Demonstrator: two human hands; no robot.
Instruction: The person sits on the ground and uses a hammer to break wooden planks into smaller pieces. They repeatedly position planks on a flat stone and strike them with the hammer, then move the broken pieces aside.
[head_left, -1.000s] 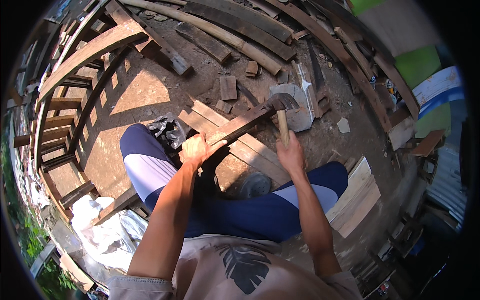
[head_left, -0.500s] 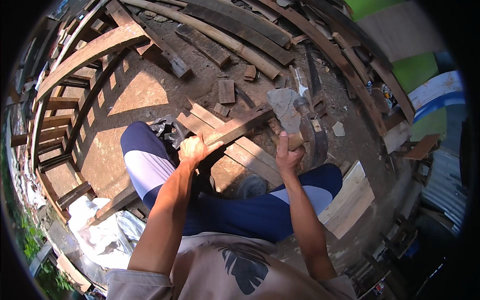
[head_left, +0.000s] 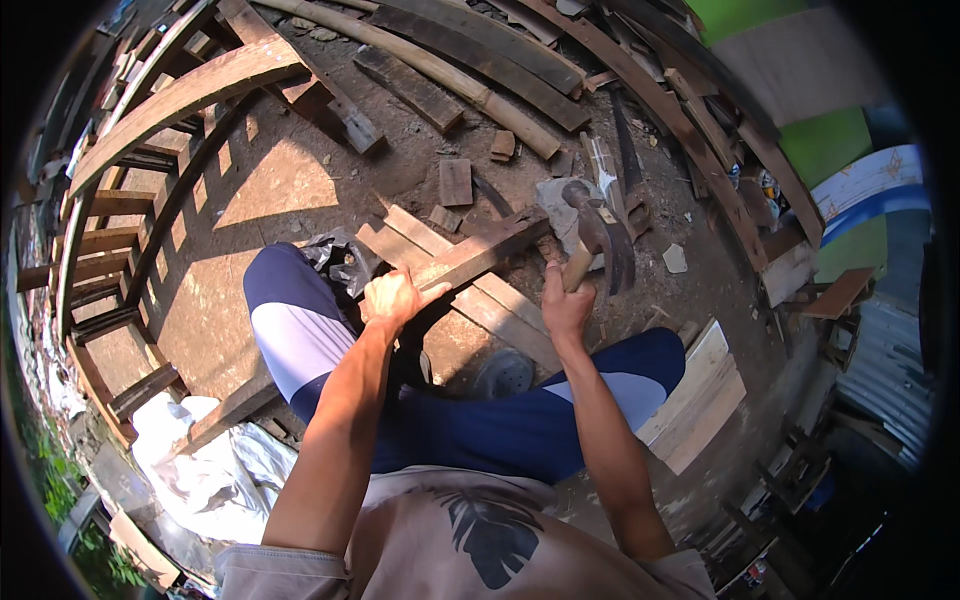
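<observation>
My left hand is closed over the near end of a squared wooden beam, thumb lying along its top. The beam slants away to the right, across pale planks on the ground between my legs. In my right hand, the fingers wrap round the wooden handle of a hammer. Its dark metal head is raised to the right of the beam's far end, apart from it. Just behind the head sits a flat grey stone, partly covered by it.
A curved wooden frame with slats stands at the left. Long boards and a pole lie at the back. Small wood blocks are beyond the beam. White cloth lies at lower left, light boards by my right knee.
My right hand has shifted left, and the hammer head has moved left and farther away, closer to the beam's far end. My left hand and the beam have stayed nearly still.
</observation>
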